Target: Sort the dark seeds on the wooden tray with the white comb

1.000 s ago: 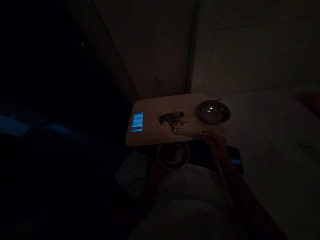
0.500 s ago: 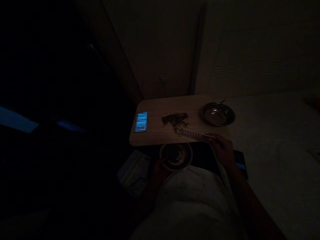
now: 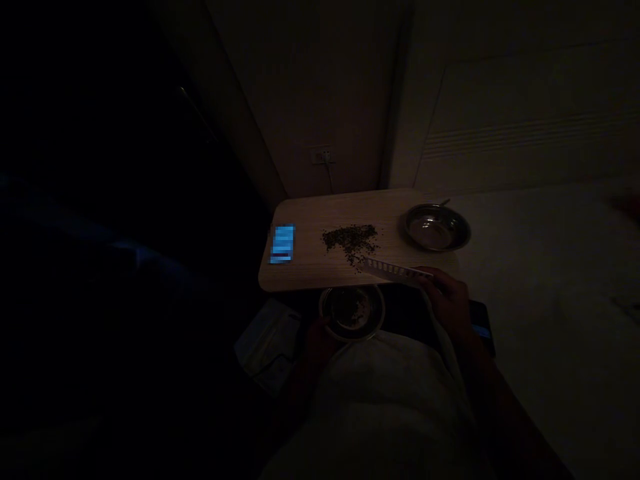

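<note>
My left hand is closed on the rim of a metal bowl, held just below the table's near edge. Small dark bits lie inside that bowl. In my right hand is a long, pale flat strip with a row of holes; whether it is a blade I cannot tell. Its far tip points left, at the near end of a scattered pile of small dark seed-like bits. The pile lies on the light wooden table. Dim light hides much of my left fingers.
A second metal bowl with a handle sticking out stands at the table's right end. A lit phone lies at its left end. Behind is a wall socket with a cable. A dark device rests beside my right arm.
Very little differs. The strip's tip has shifted slightly right, and more of its holed face shows. The bowl in my left hand stays about where it was.
</note>
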`<control>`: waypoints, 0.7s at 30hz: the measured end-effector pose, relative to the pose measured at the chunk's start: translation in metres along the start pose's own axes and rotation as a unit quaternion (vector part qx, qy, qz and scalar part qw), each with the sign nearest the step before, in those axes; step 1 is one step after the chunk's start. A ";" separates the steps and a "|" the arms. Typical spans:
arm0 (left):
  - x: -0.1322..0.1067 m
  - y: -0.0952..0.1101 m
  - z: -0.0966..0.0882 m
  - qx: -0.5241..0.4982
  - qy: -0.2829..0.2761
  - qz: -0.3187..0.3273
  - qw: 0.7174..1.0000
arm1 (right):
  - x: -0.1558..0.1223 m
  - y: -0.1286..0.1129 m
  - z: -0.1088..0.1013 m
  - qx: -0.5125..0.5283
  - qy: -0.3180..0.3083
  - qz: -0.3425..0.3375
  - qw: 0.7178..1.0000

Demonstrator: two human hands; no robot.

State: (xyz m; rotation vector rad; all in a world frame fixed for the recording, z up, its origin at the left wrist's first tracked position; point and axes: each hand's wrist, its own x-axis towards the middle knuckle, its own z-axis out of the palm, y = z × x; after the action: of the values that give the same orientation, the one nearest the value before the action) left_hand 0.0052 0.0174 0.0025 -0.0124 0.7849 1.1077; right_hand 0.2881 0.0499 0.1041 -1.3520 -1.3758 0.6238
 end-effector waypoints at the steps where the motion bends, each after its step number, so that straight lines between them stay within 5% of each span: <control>1: 0.000 0.000 0.001 -0.001 -0.001 0.006 1.000 | 0.000 0.000 0.000 0.001 -0.001 0.001 1.000; 7: -0.002 0.002 0.004 -0.007 -0.030 -0.015 0.999 | 0.000 0.001 0.003 -0.002 -0.010 -0.009 1.000; 13: -0.001 0.000 0.000 0.015 0.015 0.019 1.000 | -0.001 0.002 0.006 -0.002 -0.018 -0.008 1.000; 21: -0.003 0.000 0.001 0.019 -0.001 0.010 1.000 | -0.003 -0.001 0.008 0.007 -0.024 -0.008 1.000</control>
State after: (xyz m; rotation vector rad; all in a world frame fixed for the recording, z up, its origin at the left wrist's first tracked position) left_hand 0.0049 0.0155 0.0045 0.0288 0.8051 1.1121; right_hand 0.2800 0.0493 0.1015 -1.3211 -1.4167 0.6593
